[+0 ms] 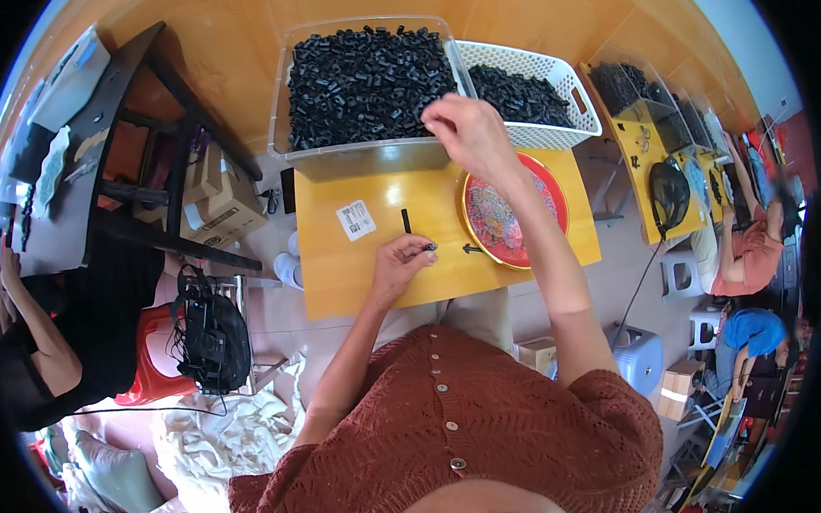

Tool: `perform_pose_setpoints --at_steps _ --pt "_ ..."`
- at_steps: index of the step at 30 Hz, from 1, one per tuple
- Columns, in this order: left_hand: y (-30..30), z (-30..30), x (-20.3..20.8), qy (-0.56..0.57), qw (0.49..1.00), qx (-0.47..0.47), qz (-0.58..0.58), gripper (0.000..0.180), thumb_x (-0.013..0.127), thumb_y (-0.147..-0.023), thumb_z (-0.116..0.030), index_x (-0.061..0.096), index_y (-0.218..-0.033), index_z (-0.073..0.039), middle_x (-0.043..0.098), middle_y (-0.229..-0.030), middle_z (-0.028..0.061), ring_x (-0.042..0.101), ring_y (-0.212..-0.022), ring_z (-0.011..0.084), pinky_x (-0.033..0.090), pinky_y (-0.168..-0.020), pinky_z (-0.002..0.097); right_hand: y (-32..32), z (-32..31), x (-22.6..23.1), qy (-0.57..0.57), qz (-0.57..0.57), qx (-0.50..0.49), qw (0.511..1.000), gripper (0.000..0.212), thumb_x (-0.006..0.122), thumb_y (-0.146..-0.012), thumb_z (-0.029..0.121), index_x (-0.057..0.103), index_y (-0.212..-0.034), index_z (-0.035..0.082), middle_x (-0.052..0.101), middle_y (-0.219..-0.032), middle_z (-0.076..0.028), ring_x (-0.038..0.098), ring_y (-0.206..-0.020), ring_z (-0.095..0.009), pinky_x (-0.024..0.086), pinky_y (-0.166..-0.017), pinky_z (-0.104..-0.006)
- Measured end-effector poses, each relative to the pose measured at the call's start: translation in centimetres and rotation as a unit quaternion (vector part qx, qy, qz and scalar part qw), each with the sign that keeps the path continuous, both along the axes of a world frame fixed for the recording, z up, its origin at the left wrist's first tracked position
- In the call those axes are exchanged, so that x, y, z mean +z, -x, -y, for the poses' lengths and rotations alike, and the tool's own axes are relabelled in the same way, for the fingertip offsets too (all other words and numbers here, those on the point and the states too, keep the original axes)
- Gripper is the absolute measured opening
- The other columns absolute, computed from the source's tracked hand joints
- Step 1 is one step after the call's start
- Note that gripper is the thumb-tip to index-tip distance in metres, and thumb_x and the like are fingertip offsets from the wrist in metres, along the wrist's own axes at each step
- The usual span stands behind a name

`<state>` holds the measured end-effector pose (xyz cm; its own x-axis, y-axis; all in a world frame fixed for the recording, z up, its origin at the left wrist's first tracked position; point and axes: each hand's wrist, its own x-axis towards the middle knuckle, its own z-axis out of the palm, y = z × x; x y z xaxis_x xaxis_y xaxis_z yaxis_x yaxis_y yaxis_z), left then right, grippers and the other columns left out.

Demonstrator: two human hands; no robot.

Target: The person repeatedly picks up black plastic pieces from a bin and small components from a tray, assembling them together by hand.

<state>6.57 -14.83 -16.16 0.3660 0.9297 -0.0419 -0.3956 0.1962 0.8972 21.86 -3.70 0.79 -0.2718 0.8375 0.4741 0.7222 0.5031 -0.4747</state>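
My left hand (399,270) is closed over the near part of the yellow table (337,286), pinching a small black plastic part (430,247). Raised above the front right corner of a clear plastic bin (369,156), my right hand (469,136) has its thumb and fingers pinched together; whatever is between them cannot be made out. Loose black plastic parts (367,88) fill that bin. A short black strip (405,220) lies just beyond my left hand. To its right, another small black piece (471,250) rests near a round red tray (561,207) of tiny clear and coloured bits, partly hidden by my right forearm.
A white perforated basket (546,135) of black parts stands right of the bin. A white printed label (356,220) lies on the table's left side. People work at tables on both sides; a black bag (218,340) hangs at left. Blue stool (638,355) at right.
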Motion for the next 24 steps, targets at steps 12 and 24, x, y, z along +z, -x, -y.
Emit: perform_pose_setpoints --at_steps 12,24 --pt "-0.1 0.0 -0.3 0.019 1.0 -0.02 0.002 0.015 0.061 -0.078 0.002 0.059 -0.093 0.001 0.062 -0.081 0.0028 0.058 -0.073 0.0077 0.048 -0.067 0.0208 6.2 -11.4 -5.4 0.049 0.249 0.123 0.959 0.023 0.057 -0.066 -0.001 0.067 -0.083 0.01 0.064 -0.085 -0.014 0.062 -0.082 -0.03 0.049 -0.07 -0.0398" --pt "0.1 0.0 0.1 0.014 1.0 -0.025 -0.006 0.012 0.059 -0.08 0.002 0.058 -0.091 0.001 0.061 -0.08 0.002 0.057 -0.072 0.0066 0.047 -0.067 0.0202 6.8 -11.5 -5.3 0.05 0.294 0.137 0.945 0.015 0.06 -0.063 -0.002 0.061 -0.078 0.003 0.06 -0.084 -0.014 0.059 -0.083 -0.031 0.048 -0.069 -0.04"
